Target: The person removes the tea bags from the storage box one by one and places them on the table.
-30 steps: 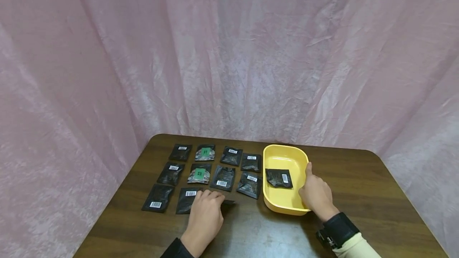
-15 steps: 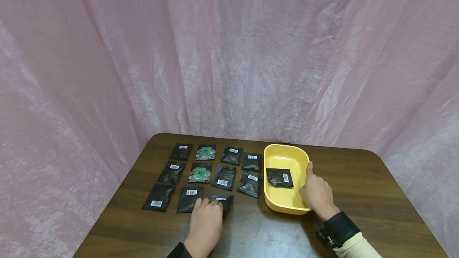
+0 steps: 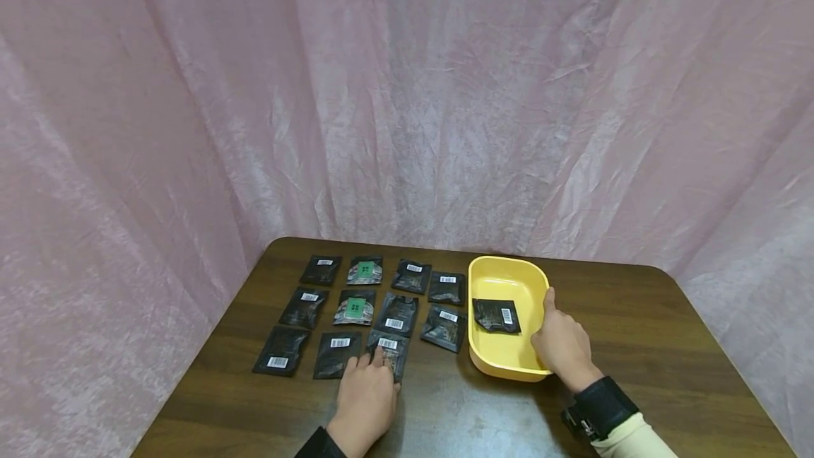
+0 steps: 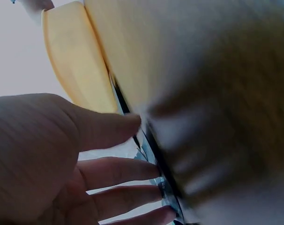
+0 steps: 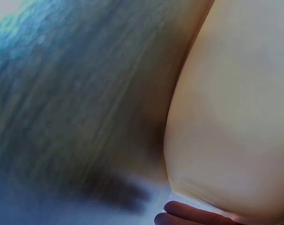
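Fingers fairly straight, my left hand (image 3: 365,398) touches the left part of a black sachet (image 3: 390,355) at the near end of the group. That sachet lies on the table with its barcode label up. In the left wrist view the thumb and fingertips of the left hand (image 4: 100,154) reach its edge. My right hand (image 3: 564,345) holds the right rim of a yellow plastic tub (image 3: 509,366), index finger along the edge. One black sachet (image 3: 497,316) lies inside the tub. In the right wrist view, fingertips (image 5: 189,215) show beside the tub's wall (image 5: 226,103).
Several black sachets (image 3: 337,355) lie in rough rows left of the tub; two of them, one being the sachet (image 3: 354,307) in the middle, show green labels. The brown wooden table (image 3: 661,352) ends at a pink curtain (image 3: 407,104) behind.
The sachet by my left hand was mostly hidden and tilted; it now lies flat below the row. The left fingers have loosened from it and spread. The right hand and tub stay put.
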`<state>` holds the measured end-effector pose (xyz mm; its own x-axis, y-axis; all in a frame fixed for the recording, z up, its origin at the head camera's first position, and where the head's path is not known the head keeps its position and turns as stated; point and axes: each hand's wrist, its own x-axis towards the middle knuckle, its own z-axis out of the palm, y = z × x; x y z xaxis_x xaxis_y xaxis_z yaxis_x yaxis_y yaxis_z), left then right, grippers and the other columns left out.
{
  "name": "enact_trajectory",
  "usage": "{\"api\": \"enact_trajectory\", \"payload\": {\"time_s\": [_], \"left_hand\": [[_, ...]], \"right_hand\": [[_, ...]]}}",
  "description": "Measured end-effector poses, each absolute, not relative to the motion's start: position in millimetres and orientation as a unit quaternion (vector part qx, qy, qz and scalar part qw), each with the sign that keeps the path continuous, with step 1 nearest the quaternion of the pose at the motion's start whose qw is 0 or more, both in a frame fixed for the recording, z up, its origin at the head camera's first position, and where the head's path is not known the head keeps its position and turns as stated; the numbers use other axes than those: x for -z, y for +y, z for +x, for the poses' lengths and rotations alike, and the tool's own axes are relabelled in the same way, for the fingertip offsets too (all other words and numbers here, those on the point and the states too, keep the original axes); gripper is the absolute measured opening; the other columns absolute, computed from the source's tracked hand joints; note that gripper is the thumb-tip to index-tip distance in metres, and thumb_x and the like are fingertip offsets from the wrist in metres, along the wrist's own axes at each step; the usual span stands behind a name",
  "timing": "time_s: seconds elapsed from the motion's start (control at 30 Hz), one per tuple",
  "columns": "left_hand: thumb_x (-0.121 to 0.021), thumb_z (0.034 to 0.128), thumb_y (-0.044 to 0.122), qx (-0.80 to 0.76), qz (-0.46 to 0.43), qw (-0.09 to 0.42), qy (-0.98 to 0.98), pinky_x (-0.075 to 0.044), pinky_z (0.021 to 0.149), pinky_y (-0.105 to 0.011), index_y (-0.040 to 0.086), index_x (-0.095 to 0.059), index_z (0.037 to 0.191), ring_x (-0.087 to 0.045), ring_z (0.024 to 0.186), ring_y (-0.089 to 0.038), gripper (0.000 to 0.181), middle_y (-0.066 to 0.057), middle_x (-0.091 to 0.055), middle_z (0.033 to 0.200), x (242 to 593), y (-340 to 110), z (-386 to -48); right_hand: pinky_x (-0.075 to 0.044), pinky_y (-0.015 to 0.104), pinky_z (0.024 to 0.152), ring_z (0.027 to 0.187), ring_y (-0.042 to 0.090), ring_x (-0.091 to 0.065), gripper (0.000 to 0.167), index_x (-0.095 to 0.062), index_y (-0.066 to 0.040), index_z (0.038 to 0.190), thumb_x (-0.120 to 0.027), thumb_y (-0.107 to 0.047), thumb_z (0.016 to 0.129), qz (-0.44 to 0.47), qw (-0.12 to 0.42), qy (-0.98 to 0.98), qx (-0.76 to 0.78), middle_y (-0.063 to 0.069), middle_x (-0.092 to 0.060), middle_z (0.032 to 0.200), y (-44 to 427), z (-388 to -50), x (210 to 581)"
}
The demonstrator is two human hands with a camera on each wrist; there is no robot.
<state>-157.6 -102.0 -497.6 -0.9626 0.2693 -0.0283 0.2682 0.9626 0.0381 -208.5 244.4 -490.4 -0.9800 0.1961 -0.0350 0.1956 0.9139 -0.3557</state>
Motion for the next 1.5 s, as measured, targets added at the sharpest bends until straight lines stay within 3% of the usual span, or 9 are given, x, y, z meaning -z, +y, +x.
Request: {"api": "enact_trajectory", "payload": {"time_s": [0.17, 0.33, 0.6, 0.9, 1.33, 1.5], "left_hand": [[-0.077, 0.094, 0.048, -0.044, 0.136, 0.021, 0.989, -0.049, 0.095, -0.049, 0.001, -0.074, 0.132, -0.067, 0.124, -0.037, 0.06, -0.02, -0.066, 0.148, 499.8, -104.4, -157.9], [-0.075, 0.0957, 0.05, -0.072, 0.132, 0.043, 0.988, -0.048, 0.1, -0.054, 0.001, -0.073, 0.133, -0.064, 0.13, -0.04, 0.061, -0.022, -0.064, 0.151, 499.7, -106.4, -159.8], [-0.079, 0.094, 0.046, -0.102, 0.151, -0.02, 0.983, -0.05, 0.099, -0.054, -0.001, -0.074, 0.127, -0.065, 0.129, -0.038, 0.058, -0.02, -0.07, 0.141, 495.1, -108.0, -158.2], [-0.079, 0.0957, 0.043, -0.12, 0.192, -0.067, 0.972, -0.052, 0.101, -0.055, 0.001, -0.075, 0.127, -0.067, 0.128, -0.037, 0.053, -0.018, -0.071, 0.141, 470.8, -90.6, -161.6], [-0.073, 0.1, 0.044, -0.149, 0.245, -0.073, 0.955, -0.052, 0.112, -0.062, 0.003, -0.072, 0.134, -0.065, 0.137, -0.035, 0.053, -0.017, -0.069, 0.145, 437.3, -56.2, -159.8], [-0.073, 0.1004, 0.045, -0.143, 0.261, -0.088, 0.95, -0.053, 0.111, -0.058, 0.005, -0.072, 0.134, -0.066, 0.136, -0.031, 0.052, -0.014, -0.07, 0.144, 433.0, -44.3, -158.8]], "right_hand": [[-0.037, 0.034, 0.053, 0.06, 0.025, -0.053, 0.092, -0.014, 0.009, 0.167, -0.062, -0.007, 0.09, -0.1, 0.001, -0.979, -0.18, 0.011, -0.056, 0.071, 243.9, -209.1, 489.4], [-0.036, 0.034, 0.052, 0.058, 0.025, -0.052, 0.092, -0.013, 0.009, 0.167, -0.062, -0.007, 0.09, -0.103, 0.0, -0.978, -0.182, 0.01, -0.054, 0.07, 243.3, -208.3, 488.8], [-0.036, 0.034, 0.052, 0.058, 0.024, -0.052, 0.092, -0.013, 0.008, 0.167, -0.062, -0.007, 0.09, -0.101, 0.0, -0.978, -0.182, 0.01, -0.054, 0.07, 244.3, -208.1, 487.8], [-0.037, 0.034, 0.053, 0.059, 0.024, -0.053, 0.092, -0.013, 0.008, 0.167, -0.062, -0.008, 0.091, -0.101, -0.004, -0.978, -0.182, 0.01, -0.055, 0.07, 245.6, -209.1, 488.7], [-0.037, 0.034, 0.054, 0.061, 0.025, -0.053, 0.093, -0.012, 0.008, 0.167, -0.063, -0.008, 0.091, -0.108, -0.013, -0.977, -0.182, 0.011, -0.055, 0.074, 243.6, -208.6, 487.0], [-0.038, 0.035, 0.055, 0.063, 0.025, -0.054, 0.093, -0.014, 0.008, 0.167, -0.064, -0.008, 0.091, -0.107, -0.01, -0.978, -0.178, 0.013, -0.059, 0.077, 243.3, -208.9, 486.7]]}}
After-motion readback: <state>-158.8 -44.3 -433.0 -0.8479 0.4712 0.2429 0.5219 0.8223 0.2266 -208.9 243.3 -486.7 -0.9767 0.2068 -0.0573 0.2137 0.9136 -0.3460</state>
